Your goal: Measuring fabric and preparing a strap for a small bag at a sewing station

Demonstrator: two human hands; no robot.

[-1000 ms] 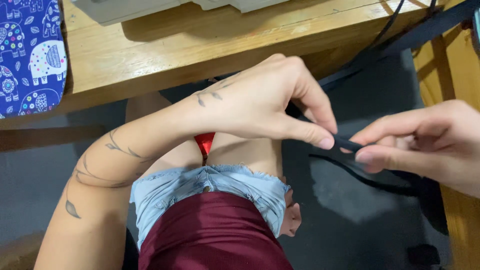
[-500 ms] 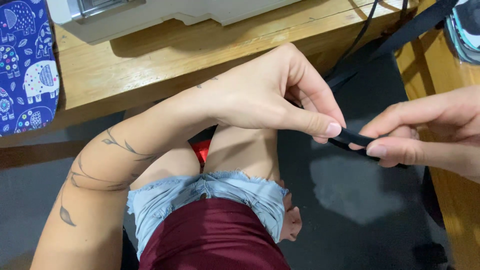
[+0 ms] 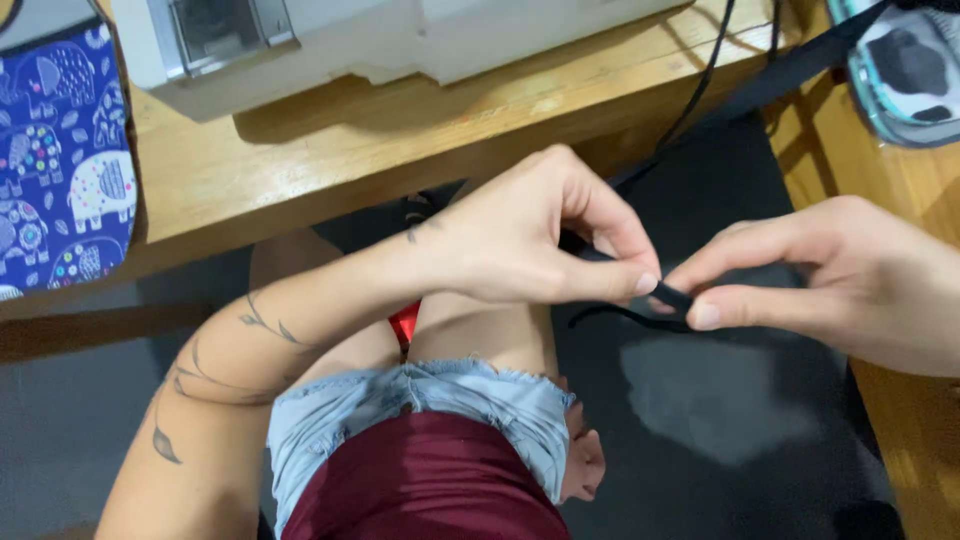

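The left hand [image 3: 520,240] is curled nearly closed, thumb and forefinger pinched together on the end of a narrow black strap [image 3: 672,298]; the right hand [image 3: 850,285] meets it from the right, its thumb and forefinger likewise pressed on the same strap, so the two pinches sit just beside each other; the strap lies between the fingertips near the middle of the scene, above the lap, and a thin dark loop of it hangs just below the fingers. Under the hands spreads black fabric [image 3: 720,420], draped to the right of the person's denim shorts [image 3: 420,410] and maroon top [image 3: 430,490]. Farther off runs the wooden table [image 3: 330,170]; on it, at the far edge, stands a white sewing machine [image 3: 400,40]; at far left lies a blue elephant-print cloth [image 3: 60,160]; black cords [image 3: 700,90] drop over the table's edge at far right.
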